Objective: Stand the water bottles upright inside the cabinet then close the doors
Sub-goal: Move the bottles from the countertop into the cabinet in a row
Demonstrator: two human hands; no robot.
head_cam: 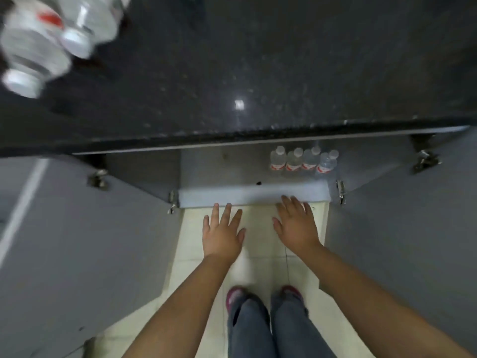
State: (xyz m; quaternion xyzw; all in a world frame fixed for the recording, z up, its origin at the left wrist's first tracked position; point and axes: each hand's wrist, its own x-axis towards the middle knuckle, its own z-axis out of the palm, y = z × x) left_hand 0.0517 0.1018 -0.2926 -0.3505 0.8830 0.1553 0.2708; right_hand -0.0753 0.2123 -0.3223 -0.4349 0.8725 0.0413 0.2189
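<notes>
1. Dark speckled countertop (258,73) is overhanging an open grey cabinet (253,195); two doors, left door (77,241) and right door (413,228), are standing wide.
2. Roughly six clear, red-labelled, white-capped water bottles (303,161) are standing upright, clustered at the cabinet's right.
3. Two blurred bottles (51,40) are lying on the counter.
4. Left hand (222,233) and right hand (296,226) are hovering spread, holding nothing.

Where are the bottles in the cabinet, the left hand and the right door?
bottles in the cabinet (304,161): head view, labelled bodies
left hand (222,232): head view, back
right door (402,228): head view, inner face
</notes>
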